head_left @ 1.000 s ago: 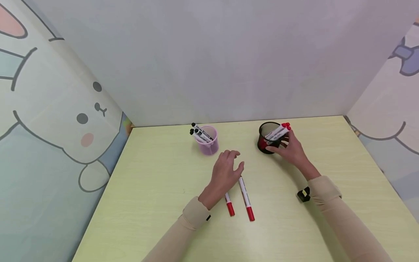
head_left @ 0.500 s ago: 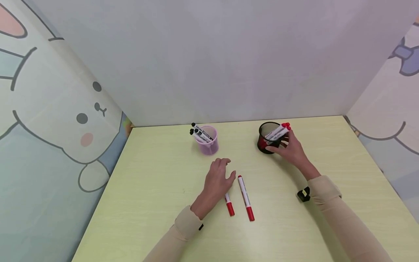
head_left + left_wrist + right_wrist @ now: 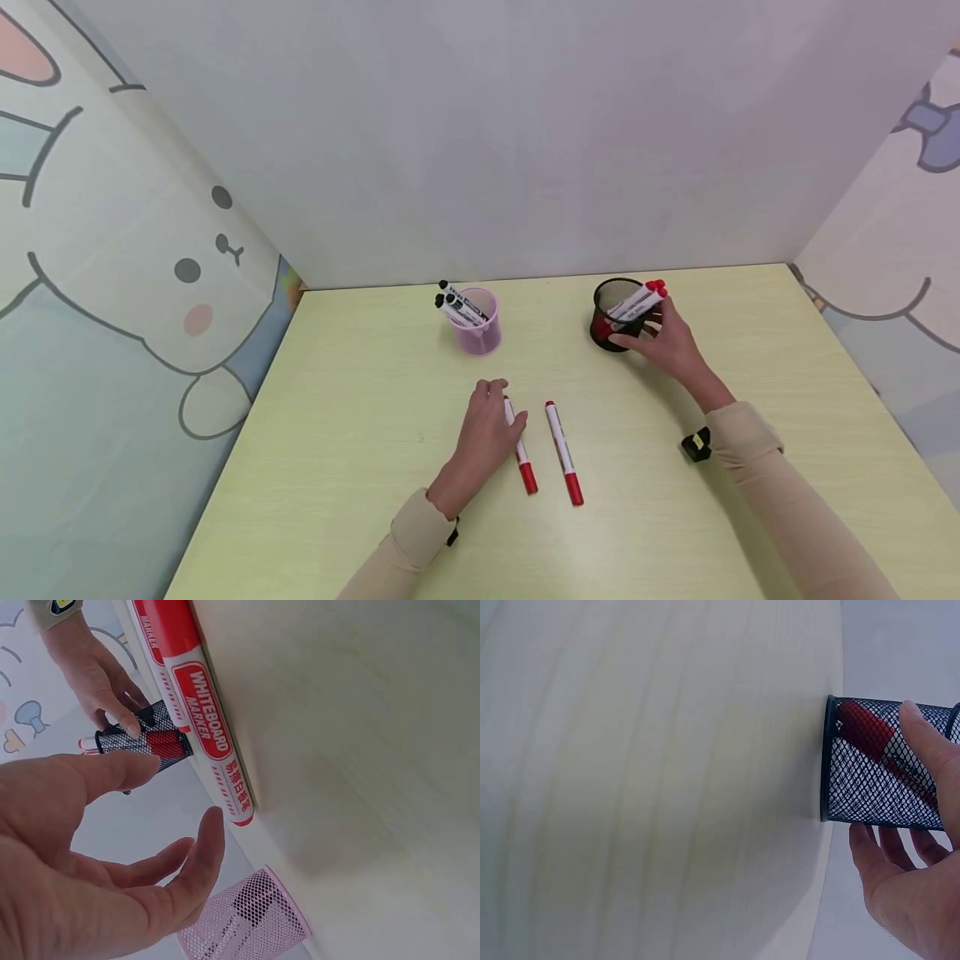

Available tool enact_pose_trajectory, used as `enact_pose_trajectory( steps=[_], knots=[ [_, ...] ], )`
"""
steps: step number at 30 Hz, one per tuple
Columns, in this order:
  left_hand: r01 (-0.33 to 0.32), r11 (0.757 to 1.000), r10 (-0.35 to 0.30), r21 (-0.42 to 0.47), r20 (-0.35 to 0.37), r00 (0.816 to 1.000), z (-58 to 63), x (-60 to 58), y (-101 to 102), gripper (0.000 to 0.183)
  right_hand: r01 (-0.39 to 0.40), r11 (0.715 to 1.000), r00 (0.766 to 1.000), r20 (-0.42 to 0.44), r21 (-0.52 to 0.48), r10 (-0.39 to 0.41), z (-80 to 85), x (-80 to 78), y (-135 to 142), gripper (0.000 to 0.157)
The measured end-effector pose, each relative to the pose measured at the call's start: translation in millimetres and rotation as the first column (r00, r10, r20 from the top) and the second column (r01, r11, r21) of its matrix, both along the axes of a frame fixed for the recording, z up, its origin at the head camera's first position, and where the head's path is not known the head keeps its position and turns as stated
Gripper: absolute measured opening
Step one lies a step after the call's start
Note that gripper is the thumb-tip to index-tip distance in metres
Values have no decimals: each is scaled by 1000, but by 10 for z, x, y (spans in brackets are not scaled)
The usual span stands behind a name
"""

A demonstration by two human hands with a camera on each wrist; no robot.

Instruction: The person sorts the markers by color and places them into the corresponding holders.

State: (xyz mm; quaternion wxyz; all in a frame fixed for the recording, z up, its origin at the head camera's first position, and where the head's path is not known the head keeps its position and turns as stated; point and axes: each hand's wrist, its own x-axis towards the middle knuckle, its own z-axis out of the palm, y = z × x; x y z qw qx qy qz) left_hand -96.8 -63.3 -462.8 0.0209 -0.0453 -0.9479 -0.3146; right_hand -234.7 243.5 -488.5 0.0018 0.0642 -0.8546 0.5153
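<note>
My left hand (image 3: pixel 486 429) hovers over the left of two red whiteboard markers (image 3: pixel 522 454), thumb and fingers spread apart with nothing between them. In the left wrist view that whiteboard marker (image 3: pixel 206 712) lies just past the fingertips, its red cap toward the near side. The other red marker (image 3: pixel 562 450) lies to its right on the table. At the back right, my right hand (image 3: pixel 671 346) grips a black mesh pen cup (image 3: pixel 606 332) by its side. Red markers (image 3: pixel 637 302) lean inside it. Through the mesh in the right wrist view a red cap (image 3: pixel 866 727) shows near the bottom.
A pink-purple mesh pen cup (image 3: pixel 480 337) with several black markers (image 3: pixel 461 307) stands at the back, left of the black one. Behind the pale wooden table (image 3: pixel 337 400) rises a plain wall (image 3: pixel 480 150); cartoon-printed panels (image 3: pixel 135 250) flank the sides.
My left hand has drawn back toward me and to the left, from between the cups to above the left marker. The right hand has stayed on the black pen cup.
</note>
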Motion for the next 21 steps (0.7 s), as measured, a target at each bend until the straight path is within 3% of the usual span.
enact_pose_trajectory(
  steps=[4,11,21],
  knots=[
    [-3,999,-1,45,82,997,-14,21,-2,54,-1,1000,1000,7,-4,1,4,6,11,97],
    [-14,999,7,47,151,988,-59,38,-6,59,-1,1000,1000,7,-5,1,3,8,16,97],
    [-34,995,18,89,173,985,-127,55,0,54,1,1000,1000,13,-11,-1,15,16,-3,95]
  ],
)
